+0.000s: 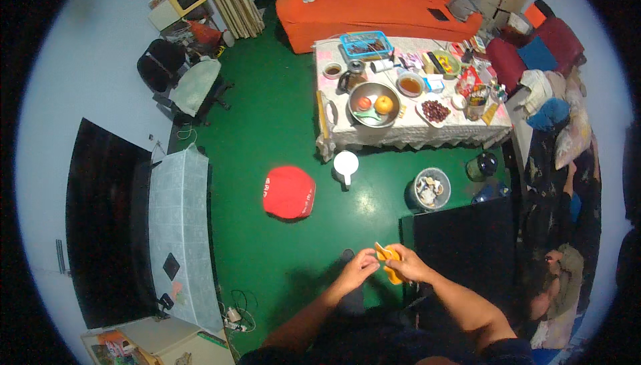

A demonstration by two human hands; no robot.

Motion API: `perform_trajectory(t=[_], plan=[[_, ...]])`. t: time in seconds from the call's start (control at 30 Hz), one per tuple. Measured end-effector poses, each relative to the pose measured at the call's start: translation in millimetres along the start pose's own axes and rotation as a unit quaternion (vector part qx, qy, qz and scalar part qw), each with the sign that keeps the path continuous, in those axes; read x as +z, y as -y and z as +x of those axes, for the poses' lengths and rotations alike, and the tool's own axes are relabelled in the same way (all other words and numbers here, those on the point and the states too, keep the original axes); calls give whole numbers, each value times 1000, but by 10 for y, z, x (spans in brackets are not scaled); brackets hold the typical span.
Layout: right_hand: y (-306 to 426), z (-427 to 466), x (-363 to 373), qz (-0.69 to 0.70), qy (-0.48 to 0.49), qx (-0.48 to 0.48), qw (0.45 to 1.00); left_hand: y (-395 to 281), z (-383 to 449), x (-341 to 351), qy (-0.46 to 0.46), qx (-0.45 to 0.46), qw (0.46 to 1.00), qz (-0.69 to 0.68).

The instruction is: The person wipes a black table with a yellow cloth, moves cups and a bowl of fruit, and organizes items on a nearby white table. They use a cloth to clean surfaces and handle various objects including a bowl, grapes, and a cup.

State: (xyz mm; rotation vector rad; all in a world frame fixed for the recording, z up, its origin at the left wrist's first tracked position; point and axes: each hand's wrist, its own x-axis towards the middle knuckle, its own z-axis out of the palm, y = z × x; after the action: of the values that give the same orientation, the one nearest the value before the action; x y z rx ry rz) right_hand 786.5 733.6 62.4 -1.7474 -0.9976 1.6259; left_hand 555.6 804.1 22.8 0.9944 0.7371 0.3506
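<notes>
My right hand point(408, 265) grips an orange-yellow piece, pale on its inner side, that looks like citrus peel point(393, 276). Close by on its left is my left hand point(358, 267), fingers apart and slightly curled, holding nothing. Whether its fingertips touch the peel cannot be made out. Both hands are held over the green floor point(300, 255), beside a dark flat-topped piece of furniture point(460, 245). Beyond the hands stands a waste bin point(409, 195) with pale scraps point(429, 190) inside.
A red stool point(289, 192) and a white long-handled vessel point(345, 164) stand on the floor. The cloth-covered table point(345, 137) carries a steel bowl point(373, 119) of fruit, dark red fruits point(434, 110) and a glass pot point(356, 77). A lidded jar point(482, 167) stands right; a person's limbs point(546, 300) show there.
</notes>
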Motion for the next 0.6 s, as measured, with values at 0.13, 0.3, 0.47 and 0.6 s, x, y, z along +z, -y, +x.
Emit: perform_trajectory(t=[0.13, 0.3, 0.47, 0.6], plan=[[1009, 408, 384, 94, 40, -8, 995, -554, 16, -398, -51, 21, 996, -71], [1584, 747, 809, 172, 42, -58, 983, -1062, -249, -823, -96, 74, 985, -125], [1847, 1145, 934, 75, 73, -140, 985, -1335, -474, -958, -226, 82, 968, -77], [2094, 1306, 839, 185, 103, -30, 977, -1574, -577, -1093, -254, 116, 945, -172]])
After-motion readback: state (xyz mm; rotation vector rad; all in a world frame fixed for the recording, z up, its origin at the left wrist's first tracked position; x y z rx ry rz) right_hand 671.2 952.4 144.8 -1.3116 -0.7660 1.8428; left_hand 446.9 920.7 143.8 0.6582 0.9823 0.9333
